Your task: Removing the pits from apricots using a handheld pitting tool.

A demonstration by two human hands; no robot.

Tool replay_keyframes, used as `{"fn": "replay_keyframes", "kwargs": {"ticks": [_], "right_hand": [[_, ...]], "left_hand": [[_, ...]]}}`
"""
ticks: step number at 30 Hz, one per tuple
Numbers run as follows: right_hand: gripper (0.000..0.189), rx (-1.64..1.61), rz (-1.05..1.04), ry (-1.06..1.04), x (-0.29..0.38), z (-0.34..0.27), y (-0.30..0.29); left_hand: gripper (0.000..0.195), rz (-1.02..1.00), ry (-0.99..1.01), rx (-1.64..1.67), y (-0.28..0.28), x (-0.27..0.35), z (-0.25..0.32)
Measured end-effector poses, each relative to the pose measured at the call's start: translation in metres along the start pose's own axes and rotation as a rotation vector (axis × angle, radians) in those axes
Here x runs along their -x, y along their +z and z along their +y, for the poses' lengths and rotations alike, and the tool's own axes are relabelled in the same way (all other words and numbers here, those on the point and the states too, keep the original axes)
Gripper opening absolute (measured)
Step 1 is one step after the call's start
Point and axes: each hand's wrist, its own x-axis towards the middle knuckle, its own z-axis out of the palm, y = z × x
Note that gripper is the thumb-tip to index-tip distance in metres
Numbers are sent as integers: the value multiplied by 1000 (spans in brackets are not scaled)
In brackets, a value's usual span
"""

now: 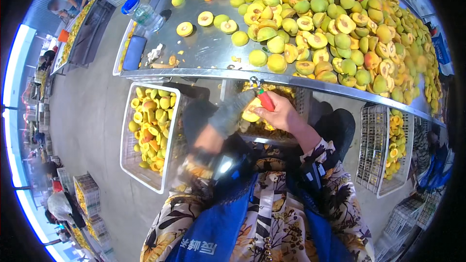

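My left hand (230, 112), in a grey work glove, holds a cut yellow peach half (250, 113) with its flesh facing up. A pitting tool (266, 102) with a red and green handle and a metal loop is gripped in my bare right hand (285, 112). Its loop points away from me, beyond the fruit and near the table edge. Both hands are close together over a container (267, 140) of peach scraps in front of my lap. Past them, a heap of halved peaches (342, 32) covers much of the metal table (204, 54).
To the left stands a white plastic crate (123, 153) of pitted peach halves; another crate (373, 149) is at right. A water bottle (149, 17) and a blue case (134, 52) lie at the table's left edge. Several people work at tables far left.
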Motion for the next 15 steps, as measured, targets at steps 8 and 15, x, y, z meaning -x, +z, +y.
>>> {"fn": "replay_keyframes", "kwargs": {"ticks": [8, 15], "right_hand": [[40, 170, 90, 173, 40, -1, 20], [35, 273, -23, 260, 46, 2, 26]], "left_hand": [[24, 261, 105, 438, -10, -28, -34], [24, 219, 323, 411, 13, -25, -33]]}}
